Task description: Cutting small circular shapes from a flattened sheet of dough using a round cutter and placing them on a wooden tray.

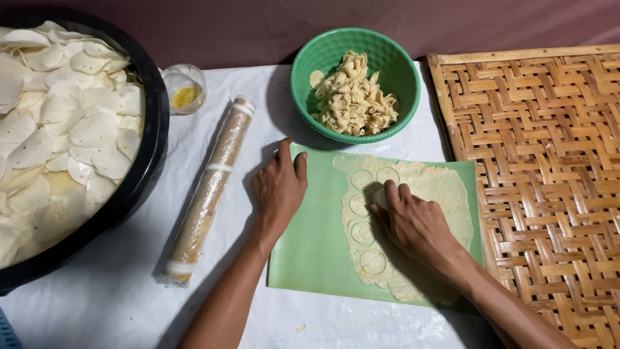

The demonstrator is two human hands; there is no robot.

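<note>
I see a white sheet [116, 291] covering the table; black tub [145, 174] far left, full of pale dough discs [64, 123]; woven bamboo tray [549, 181] far right, bare. Green mat [310, 252] at centre w/ rolled dough [445, 194] on its right half; five cut circles [361, 205] in a curved row down the dough's left side. Green bowl [407, 71] just above the mat, holding dough scraps [352, 97]. Wrapped rolling pin [210, 187] lies btwn tub and mat, slanted. L hand [279, 187] flat on the mat's top-left corner, fingers together, holding nothing. R hand [413, 223] on the dough beside the circles, fingers curled down over something small and pale; can't tell what. Small glass cup [184, 87] w/ yellow liquid near the pin's top end.
</note>
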